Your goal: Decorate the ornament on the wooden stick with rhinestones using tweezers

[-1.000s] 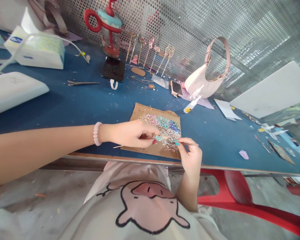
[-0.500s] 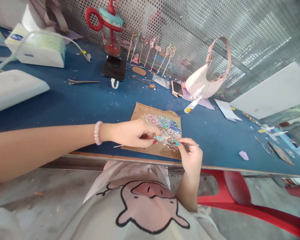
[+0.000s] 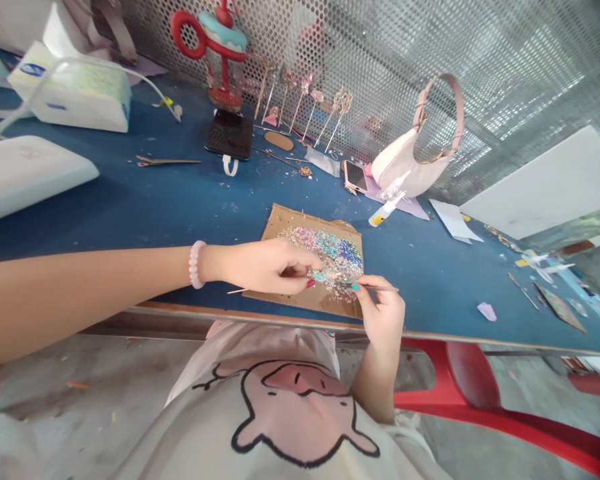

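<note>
My left hand (image 3: 275, 267), wearing a pink bead bracelet, reaches over a cardboard sheet (image 3: 280, 223). Its thumb and forefinger are closed on a small turquoise beaded ornament (image 3: 321, 275). A thin stick end (image 3: 237, 291) pokes out below this hand; whether it joins the ornament is hidden. My right hand (image 3: 380, 303) pinches slim metal tweezers (image 3: 380, 289), their tips pointing left, close to the ornament. Loose shiny beads (image 3: 350, 252) in pink, turquoise, blue and silver lie in patches on the cardboard around both hands.
Behind the cardboard lie a black phone (image 3: 229, 135), a pink phone (image 3: 355, 176) and a glue bottle (image 3: 386, 211). Several beaded sticks (image 3: 337, 120) stand near the mesh wall beside a red-handled cup (image 3: 225, 60). A white handbag (image 3: 405, 163) stands right, a tissue box (image 3: 75, 93) left.
Both hands stay almost in place, with the ornament and tweezers held as before. The view has shifted very slightly.
</note>
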`<state>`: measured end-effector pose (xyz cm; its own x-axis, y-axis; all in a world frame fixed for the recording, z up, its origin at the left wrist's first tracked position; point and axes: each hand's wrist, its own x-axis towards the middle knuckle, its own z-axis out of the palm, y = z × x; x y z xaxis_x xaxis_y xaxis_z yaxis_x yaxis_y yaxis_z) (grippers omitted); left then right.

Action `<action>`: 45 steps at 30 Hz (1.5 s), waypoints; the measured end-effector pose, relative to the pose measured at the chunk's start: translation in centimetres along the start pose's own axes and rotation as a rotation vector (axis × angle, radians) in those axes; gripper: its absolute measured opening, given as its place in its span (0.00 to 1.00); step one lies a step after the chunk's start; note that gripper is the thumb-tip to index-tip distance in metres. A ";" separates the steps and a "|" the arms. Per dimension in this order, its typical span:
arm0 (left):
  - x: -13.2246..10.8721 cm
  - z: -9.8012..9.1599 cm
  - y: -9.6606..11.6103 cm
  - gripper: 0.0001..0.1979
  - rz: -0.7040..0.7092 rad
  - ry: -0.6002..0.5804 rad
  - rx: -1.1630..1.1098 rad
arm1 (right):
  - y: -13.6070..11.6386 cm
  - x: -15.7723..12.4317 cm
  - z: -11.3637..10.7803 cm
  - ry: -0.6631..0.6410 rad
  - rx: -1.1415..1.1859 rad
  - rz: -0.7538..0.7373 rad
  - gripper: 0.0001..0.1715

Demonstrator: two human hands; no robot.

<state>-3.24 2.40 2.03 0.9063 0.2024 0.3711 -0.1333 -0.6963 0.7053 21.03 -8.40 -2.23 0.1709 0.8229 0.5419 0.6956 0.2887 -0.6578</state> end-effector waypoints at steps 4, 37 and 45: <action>-0.1 0.0 -0.2 0.07 -0.011 -0.007 -0.010 | 0.0 0.0 0.0 0.003 -0.006 0.000 0.05; -0.1 0.0 0.0 0.07 0.006 -0.003 0.014 | -1.0 0.5 0.0 -0.084 0.029 0.020 0.06; 0.1 0.0 0.1 0.08 -0.008 -0.011 0.021 | -0.8 0.2 -0.1 -0.094 0.051 -0.015 0.04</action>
<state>-3.21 2.33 2.17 0.9116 0.2005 0.3588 -0.1176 -0.7093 0.6951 20.60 -8.48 -1.59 0.0928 0.8601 0.5016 0.6604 0.3238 -0.6775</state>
